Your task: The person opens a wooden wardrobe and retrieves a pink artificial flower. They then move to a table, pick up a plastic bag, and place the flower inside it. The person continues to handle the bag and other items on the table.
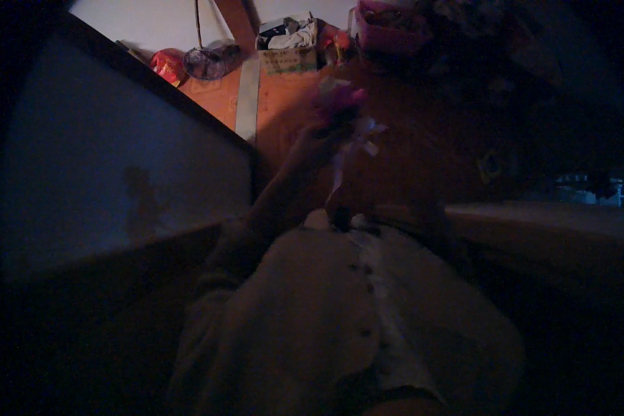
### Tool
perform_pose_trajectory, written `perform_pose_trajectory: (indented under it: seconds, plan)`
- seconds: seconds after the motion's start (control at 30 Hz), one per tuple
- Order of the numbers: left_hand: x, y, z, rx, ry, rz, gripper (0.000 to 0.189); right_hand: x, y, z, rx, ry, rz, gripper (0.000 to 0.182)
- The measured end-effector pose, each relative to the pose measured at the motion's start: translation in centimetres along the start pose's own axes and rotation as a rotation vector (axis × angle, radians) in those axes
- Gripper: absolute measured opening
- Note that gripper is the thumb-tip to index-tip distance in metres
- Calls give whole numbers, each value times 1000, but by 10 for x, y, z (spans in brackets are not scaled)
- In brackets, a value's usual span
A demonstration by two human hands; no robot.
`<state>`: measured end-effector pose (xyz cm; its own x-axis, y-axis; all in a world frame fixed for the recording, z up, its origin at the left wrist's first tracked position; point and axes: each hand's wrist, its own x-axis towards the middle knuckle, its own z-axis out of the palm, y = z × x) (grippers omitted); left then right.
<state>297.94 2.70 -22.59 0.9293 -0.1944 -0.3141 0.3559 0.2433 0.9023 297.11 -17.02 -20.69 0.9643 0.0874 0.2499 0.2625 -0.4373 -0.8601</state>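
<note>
In dim light my left hand point(325, 138) reaches forward at upper centre, closed on a blurred pink and purple item point(338, 101) whose kind I cannot tell. Pale ribbon-like strips point(366, 140) hang beside the fingers, and a thin light strand runs down from them towards my body. My right hand cannot be made out; the right side of my body lies in deep shadow. The button-front garment that I wear fills the lower middle.
Beyond lies an orange patterned floor point(281, 99). By the wall are a cardboard box point(291, 60) with cloth in it, a pink basket point(392, 34), red bags point(167, 65) and a round mesh item point(204, 63). A dark-edged panel point(135, 130) stands at left.
</note>
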Motion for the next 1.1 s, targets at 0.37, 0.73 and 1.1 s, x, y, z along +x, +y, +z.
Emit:
perform_pose_trajectory:
  seconds: [0.37,0.73,1.1]
  plan:
    - [167,41,-66,-31,133,95,18,173,86,73,315,-167,313,18]
    - [368,118,-136,-33,198,-49,25,455,136,132,112,-119,-256,16]
    - [418,193,-228,-328,583,176,19,594,67,273,275,-832,-269,23]
